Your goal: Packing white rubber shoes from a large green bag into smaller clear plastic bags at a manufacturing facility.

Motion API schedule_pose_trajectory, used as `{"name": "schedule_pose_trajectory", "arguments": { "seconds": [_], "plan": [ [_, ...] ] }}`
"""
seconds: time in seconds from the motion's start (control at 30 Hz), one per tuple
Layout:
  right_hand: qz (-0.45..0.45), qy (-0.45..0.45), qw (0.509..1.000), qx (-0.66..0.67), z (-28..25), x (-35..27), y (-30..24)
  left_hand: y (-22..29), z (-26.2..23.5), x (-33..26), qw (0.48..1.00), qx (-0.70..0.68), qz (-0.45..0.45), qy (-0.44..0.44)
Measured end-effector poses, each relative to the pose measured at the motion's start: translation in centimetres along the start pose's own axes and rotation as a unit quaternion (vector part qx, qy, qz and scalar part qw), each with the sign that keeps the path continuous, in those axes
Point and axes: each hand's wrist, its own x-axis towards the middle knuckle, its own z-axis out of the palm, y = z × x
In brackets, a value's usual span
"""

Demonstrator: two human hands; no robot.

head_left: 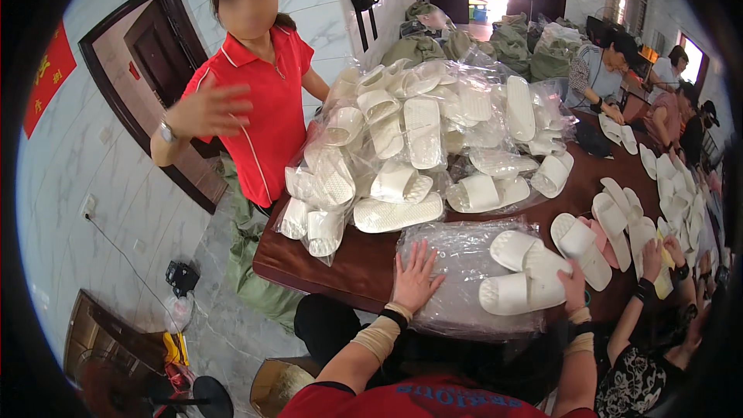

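My left hand point(416, 277) lies flat, fingers spread, on a stack of clear plastic bags point(457, 263) at the near table edge. A pair of white slide slippers point(517, 293) rests on the right part of that stack, one overlapping the other. At their right end, my right hand point(573, 288) is closed around the edge of the slippers; part of its grip is hidden. Just right of this hand lies another white slipper point(582, 248) with something pink beside it.
Bagged white slippers point(402, 131) are heaped across the brown table point(333, 271). A person in a red shirt point(263, 101) stands beyond its left end, one hand raised. More loose slippers point(673, 186) line the right side, where co-workers handle them. An open cardboard box point(271, 387) sits below.
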Motion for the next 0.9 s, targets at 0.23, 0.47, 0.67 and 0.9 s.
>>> {"name": "schedule_pose_trajectory", "arguments": {
  "seconds": [0.23,0.47,0.67,0.9],
  "plan": [
    [-0.079,0.133,0.972,-0.179,-11.2,8.0,-7.3,0.3,-0.2,0.2,1.0,0.002,-0.007,-0.017],
    [-0.21,0.142,0.967,0.03,-4.5,7.1,-11.0,0.2,-0.2,0.2,1.0,0.005,-0.008,-0.013],
    [-0.337,-0.252,0.829,-0.368,16.6,-6.5,-16.0,-0.2,-0.4,-0.4,1.0,-0.01,-0.014,-0.002],
    [-0.301,-0.26,0.803,-0.444,17.4,-6.3,-6.2,0.0,-0.3,0.6,1.0,-0.016,-0.018,-0.012]
  ]
}}
